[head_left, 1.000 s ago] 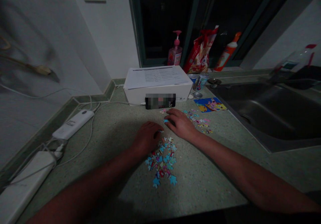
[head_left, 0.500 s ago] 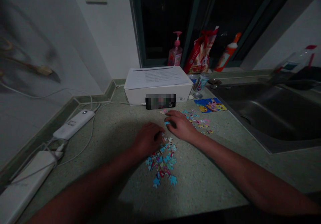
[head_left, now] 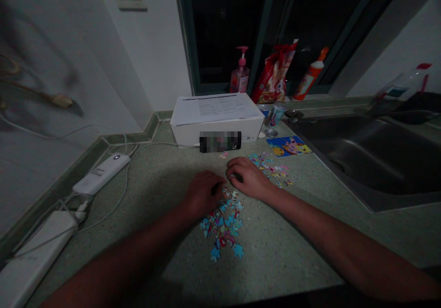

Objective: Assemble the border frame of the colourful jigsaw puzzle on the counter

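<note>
Many small puzzle pieces [head_left: 223, 225], mostly blue with some red and pink, lie in a loose pile on the countertop. My left hand [head_left: 206, 191] is at the pile's upper left, its fingers curled, and what its fingertips pinch is too small to make out. Just to the right, my right hand [head_left: 247, 177] has its thumb and fingers curled together near the left fingertips; anything between them is too small to name. Beyond the right hand lie more pastel pieces [head_left: 275, 170]. A pink piece [head_left: 223, 155] sits apart near the phone.
A phone [head_left: 220, 142] leans on a white box [head_left: 217, 126] with papers on top. Right of it are a can [head_left: 275, 114], a picture card [head_left: 288, 146] and a sink [head_left: 379, 156]. A power bank [head_left: 101, 173] and cables lie left. Bottles and a red bag [head_left: 275, 76] stand behind.
My right hand has shifted slightly down. The blue piece seen at its fingertips before no longer shows clearly. My left hand has barely moved.
</note>
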A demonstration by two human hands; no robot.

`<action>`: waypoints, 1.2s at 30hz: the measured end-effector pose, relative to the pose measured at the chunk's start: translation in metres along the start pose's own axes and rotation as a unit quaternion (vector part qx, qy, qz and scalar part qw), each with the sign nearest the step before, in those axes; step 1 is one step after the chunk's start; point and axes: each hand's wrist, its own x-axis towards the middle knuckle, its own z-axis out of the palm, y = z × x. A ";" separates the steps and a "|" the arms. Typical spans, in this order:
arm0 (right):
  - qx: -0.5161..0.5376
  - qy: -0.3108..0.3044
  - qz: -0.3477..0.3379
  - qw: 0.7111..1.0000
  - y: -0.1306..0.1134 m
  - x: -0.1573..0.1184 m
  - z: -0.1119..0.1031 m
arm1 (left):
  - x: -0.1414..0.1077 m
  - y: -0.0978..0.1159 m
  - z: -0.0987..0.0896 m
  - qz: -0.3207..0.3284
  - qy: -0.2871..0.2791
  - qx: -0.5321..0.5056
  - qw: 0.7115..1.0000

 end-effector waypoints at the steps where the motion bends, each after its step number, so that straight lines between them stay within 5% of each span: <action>1: 0.002 -0.005 -0.005 1.000 -0.001 -0.001 0.000 | 0.000 0.000 0.000 -0.004 0.001 0.003 1.000; 16: -0.034 -0.028 0.031 0.999 0.001 -0.011 -0.005 | 0.001 -0.006 0.000 -0.036 0.022 0.011 0.999; 26: 0.003 -0.065 -0.066 0.996 -0.004 -0.017 -0.015 | 0.003 -0.012 0.002 -0.061 0.039 0.039 0.997; 36: -0.026 -0.022 -0.060 0.998 0.000 -0.011 -0.011 | 0.039 -0.022 -0.001 0.003 -0.034 0.130 0.991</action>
